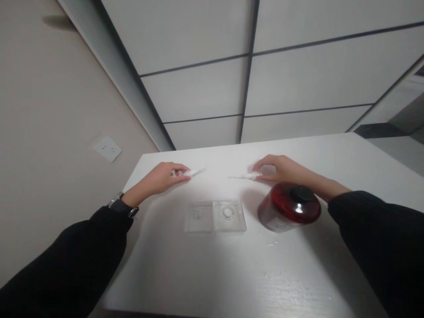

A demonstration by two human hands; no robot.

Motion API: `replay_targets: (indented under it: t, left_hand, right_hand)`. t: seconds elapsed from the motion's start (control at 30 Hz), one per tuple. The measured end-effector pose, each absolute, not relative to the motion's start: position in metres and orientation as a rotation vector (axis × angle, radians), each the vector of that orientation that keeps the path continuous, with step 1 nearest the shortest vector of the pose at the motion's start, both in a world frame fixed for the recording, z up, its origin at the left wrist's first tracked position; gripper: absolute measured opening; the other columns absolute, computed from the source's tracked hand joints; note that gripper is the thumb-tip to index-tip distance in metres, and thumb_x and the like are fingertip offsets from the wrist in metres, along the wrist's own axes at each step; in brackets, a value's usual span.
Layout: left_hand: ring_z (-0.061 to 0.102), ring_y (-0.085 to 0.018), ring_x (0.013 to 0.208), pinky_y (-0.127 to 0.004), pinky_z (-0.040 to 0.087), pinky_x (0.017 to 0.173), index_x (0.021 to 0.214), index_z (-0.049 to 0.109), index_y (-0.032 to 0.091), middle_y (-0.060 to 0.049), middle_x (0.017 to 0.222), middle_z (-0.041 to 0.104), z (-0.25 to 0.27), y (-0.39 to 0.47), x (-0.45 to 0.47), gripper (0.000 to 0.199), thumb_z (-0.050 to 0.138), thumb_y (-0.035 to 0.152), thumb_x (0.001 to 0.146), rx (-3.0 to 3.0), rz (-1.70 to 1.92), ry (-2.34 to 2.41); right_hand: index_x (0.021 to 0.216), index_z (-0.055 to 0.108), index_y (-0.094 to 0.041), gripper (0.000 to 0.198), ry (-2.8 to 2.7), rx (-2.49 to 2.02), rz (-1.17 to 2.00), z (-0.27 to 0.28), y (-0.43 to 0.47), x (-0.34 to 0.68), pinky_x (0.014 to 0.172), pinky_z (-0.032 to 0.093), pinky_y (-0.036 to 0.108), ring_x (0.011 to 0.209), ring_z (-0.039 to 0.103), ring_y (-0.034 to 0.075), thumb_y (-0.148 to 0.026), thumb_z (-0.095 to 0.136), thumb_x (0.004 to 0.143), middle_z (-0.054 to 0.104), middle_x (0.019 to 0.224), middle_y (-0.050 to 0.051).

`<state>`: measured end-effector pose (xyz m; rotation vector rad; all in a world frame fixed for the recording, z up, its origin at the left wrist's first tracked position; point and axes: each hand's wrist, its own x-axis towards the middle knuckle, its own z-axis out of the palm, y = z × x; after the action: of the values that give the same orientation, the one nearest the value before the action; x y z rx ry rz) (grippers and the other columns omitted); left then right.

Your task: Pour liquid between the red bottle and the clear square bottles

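Observation:
My left hand (168, 176) is closed in a pinch on a slim white piece with a pointed, translucent-looking end (198, 171), aimed right. Opposite it, my right hand (275, 170) pinches another slim white piece with a thin tip (243, 176), which points left. A gap separates the two tips above the white table. Nearer to me lies a clear, shallow plastic box in two square halves (213, 229), side by side. A round ring shape (228, 213) shows in the right half; a fainter round mark is in the left.
A dark red see-through bottle (288, 207) with a black cap stands close to my right forearm. Small wet-looking marks (272, 244) dot the white table (185, 274). White panelled doors (205, 97) rise behind it, and a wall with a socket (108, 149) is at left.

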<state>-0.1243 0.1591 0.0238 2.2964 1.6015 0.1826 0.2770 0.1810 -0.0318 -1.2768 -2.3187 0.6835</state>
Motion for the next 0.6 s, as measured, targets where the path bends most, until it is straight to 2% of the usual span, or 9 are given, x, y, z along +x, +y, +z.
replay_targets:
  t: [0.1, 0.23, 0.37, 0.5, 0.6]
  left_hand:
    - [0.069, -0.023, 0.089, -0.032, 0.054, 0.081, 0.119, 0.078, 0.022, -0.007, 0.107, 0.080, 0.053, 0.135, -0.129, 0.059, 0.061, 0.070, 0.089, 2.215, 0.267, 1.630]
    - [0.070, -0.020, 0.075, -0.030, 0.057, 0.070, 0.127, 0.075, 0.022, -0.007, 0.100, 0.081, 0.092, 0.098, -0.133, 0.059, 0.061, 0.066, 0.091, 2.073, 0.349, 1.587]
    - [0.073, -0.021, 0.086, -0.032, 0.058, 0.080, 0.119, 0.078, 0.026, -0.006, 0.109, 0.080, 0.115, 0.068, -0.139, 0.041, 0.063, 0.056, 0.095, 2.302, 0.331, 1.560]
    - [0.074, -0.021, 0.086, -0.032, 0.059, 0.081, 0.110, 0.075, 0.027, -0.004, 0.108, 0.079, 0.125, 0.048, -0.141, 0.029, 0.061, 0.050, 0.099, 2.584, 0.305, 1.520]
    - [0.075, -0.020, 0.093, -0.030, 0.059, 0.085, 0.112, 0.073, 0.028, -0.003, 0.113, 0.079, 0.130, 0.041, -0.136, 0.028, 0.048, 0.039, 0.108, 2.771, 0.246, 1.274]
  right_hand:
    - [0.096, 0.077, -0.024, 0.032, -2.293, -1.303, 0.652, -0.020, 0.178, 0.287, 0.094, 0.056, 0.050, 0.099, 0.075, 0.033, -0.053, 0.072, 0.083, 0.082, 0.106, 0.008]
    - [0.097, 0.075, -0.027, 0.042, -2.262, -1.237, 0.556, 0.028, 0.170, 0.296, 0.090, 0.057, 0.045, 0.095, 0.075, 0.029, -0.067, 0.069, 0.087, 0.081, 0.104, 0.005]
    - [0.098, 0.078, -0.030, 0.050, -2.446, -1.039, 0.515, 0.097, 0.149, 0.282, 0.078, 0.057, 0.037, 0.084, 0.073, 0.024, -0.077, 0.067, 0.086, 0.079, 0.096, 0.002]
    - [0.100, 0.080, -0.034, 0.040, -2.596, -0.883, 0.533, 0.135, 0.118, 0.252, 0.069, 0.057, 0.035, 0.079, 0.072, 0.023, -0.070, 0.074, 0.085, 0.078, 0.096, 0.000]
    - [0.098, 0.081, -0.034, 0.026, -2.623, -0.813, 0.580, 0.137, 0.104, 0.231, 0.072, 0.057, 0.036, 0.079, 0.072, 0.022, -0.058, 0.072, 0.090, 0.078, 0.097, 0.000]
